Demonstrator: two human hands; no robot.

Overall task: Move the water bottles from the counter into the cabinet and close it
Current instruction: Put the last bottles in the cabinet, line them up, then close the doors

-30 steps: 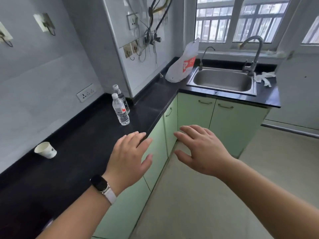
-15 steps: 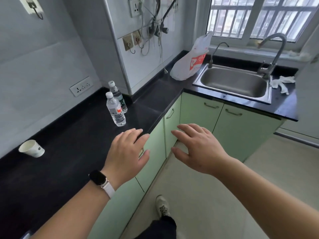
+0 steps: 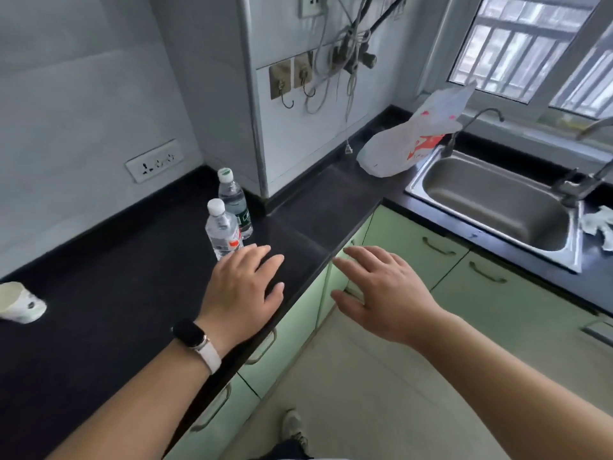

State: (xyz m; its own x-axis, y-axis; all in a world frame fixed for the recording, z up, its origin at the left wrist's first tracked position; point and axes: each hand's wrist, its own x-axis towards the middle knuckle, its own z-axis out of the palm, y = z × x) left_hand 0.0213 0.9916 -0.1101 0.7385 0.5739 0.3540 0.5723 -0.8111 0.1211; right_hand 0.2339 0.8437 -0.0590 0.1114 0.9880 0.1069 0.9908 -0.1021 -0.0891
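Two clear water bottles stand upright on the black counter (image 3: 99, 293). The nearer bottle (image 3: 221, 230) has a white cap and a red label. The farther bottle (image 3: 234, 200) has a green-ringed cap and a dark label. My left hand (image 3: 243, 287), with a black watch on its wrist, hovers flat and open just in front of the nearer bottle, holding nothing. My right hand (image 3: 378, 290) is spread open in front of the light green cabinet doors (image 3: 414, 250) below the counter edge. All the cabinet doors I can see are closed.
A paper cup (image 3: 18, 302) lies on the counter at the far left. A white plastic bag (image 3: 411, 141) stands beside the steel sink (image 3: 494, 200), a crumpled cloth (image 3: 597, 227) at its right. Cables and hooks hang on the wall above. My shoe (image 3: 293, 426) is on the floor.
I have stepped closer to the counter. Both open hands have moved forward, the left one now just short of the nearer bottle.
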